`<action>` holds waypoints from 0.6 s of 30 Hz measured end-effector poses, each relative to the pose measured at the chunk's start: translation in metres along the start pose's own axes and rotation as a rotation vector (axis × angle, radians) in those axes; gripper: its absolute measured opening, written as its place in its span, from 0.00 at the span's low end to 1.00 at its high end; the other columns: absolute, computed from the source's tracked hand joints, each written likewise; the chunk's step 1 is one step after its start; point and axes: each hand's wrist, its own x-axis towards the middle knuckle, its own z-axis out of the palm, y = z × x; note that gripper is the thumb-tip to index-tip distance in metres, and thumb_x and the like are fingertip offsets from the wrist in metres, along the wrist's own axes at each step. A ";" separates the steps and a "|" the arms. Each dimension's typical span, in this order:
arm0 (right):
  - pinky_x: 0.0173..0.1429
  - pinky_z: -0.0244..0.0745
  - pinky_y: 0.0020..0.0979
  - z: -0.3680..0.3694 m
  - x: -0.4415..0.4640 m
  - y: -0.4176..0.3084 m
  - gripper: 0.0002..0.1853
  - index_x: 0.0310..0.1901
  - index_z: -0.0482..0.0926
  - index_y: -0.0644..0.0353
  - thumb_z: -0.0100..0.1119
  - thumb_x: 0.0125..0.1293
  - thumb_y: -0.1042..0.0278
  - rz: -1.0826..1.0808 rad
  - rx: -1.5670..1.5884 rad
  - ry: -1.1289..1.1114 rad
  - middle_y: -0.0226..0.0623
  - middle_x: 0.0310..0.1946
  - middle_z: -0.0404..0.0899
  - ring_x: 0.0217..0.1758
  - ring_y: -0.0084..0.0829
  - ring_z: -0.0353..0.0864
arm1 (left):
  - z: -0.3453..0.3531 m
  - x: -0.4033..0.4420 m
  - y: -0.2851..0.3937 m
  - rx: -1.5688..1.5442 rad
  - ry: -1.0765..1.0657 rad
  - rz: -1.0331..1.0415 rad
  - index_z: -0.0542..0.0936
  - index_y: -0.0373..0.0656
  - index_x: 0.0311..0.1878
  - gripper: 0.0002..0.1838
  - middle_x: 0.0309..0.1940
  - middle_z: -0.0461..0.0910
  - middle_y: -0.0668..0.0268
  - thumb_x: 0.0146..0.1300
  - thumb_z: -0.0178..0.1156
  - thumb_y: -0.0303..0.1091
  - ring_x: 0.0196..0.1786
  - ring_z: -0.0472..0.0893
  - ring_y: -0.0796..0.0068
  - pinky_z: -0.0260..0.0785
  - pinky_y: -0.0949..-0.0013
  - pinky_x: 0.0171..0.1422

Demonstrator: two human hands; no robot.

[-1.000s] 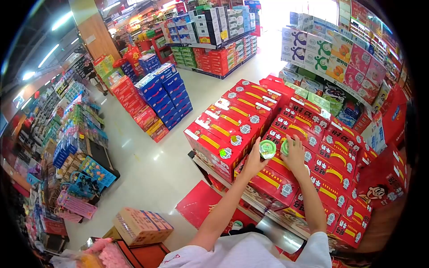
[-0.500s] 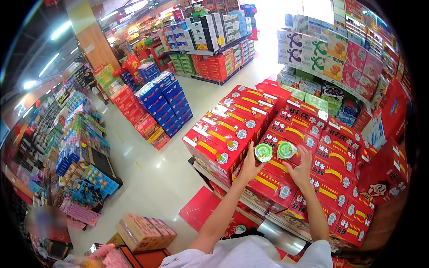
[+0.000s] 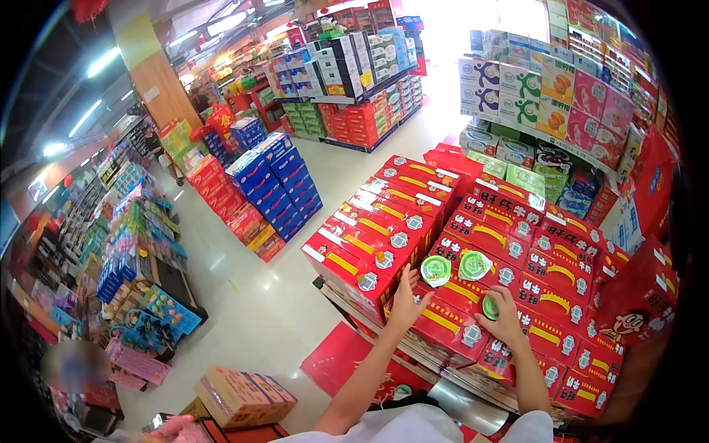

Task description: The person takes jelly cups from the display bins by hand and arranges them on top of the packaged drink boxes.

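**Right hand (image 3: 504, 319) curled around a small round green-lidded tub (image 3: 490, 307)**

In the head view, right of centre in the frame, fingers and thumb clasp this tub over red printed cardboard cartons (image 3: 543, 303). Further left, the empty left hand (image 3: 405, 299), fingers apart, is just beside a white-rimmed green-lidded tub (image 3: 436, 271); a matching tub (image 3: 475, 265) sits to its right. The tubs look light, their lids probably thin and easily dented; the sides below the rim should grip best.
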 end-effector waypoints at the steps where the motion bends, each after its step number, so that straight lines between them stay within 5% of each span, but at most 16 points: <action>1: 0.62 0.70 0.42 -0.001 -0.001 -0.001 0.30 0.52 0.72 0.61 0.75 0.47 0.64 0.003 -0.001 0.003 0.46 0.55 0.70 0.59 0.47 0.71 | 0.001 -0.001 0.001 0.000 -0.005 0.001 0.45 0.38 0.74 0.54 0.63 0.66 0.45 0.51 0.73 0.28 0.64 0.72 0.55 0.67 0.59 0.67; 16: 0.60 0.71 0.41 0.005 -0.001 -0.001 0.32 0.53 0.73 0.64 0.75 0.46 0.63 0.001 -0.060 0.046 0.48 0.53 0.71 0.56 0.48 0.73 | -0.016 -0.029 0.030 -0.115 0.157 0.012 0.44 0.39 0.74 0.52 0.63 0.65 0.49 0.54 0.69 0.22 0.62 0.73 0.58 0.69 0.60 0.65; 18: 0.61 0.70 0.41 0.002 0.005 -0.005 0.34 0.54 0.72 0.64 0.76 0.45 0.62 -0.005 -0.050 0.032 0.49 0.54 0.71 0.57 0.48 0.73 | -0.032 -0.044 0.057 -0.471 0.273 -0.004 0.40 0.39 0.75 0.53 0.59 0.68 0.50 0.55 0.68 0.22 0.59 0.75 0.61 0.71 0.62 0.62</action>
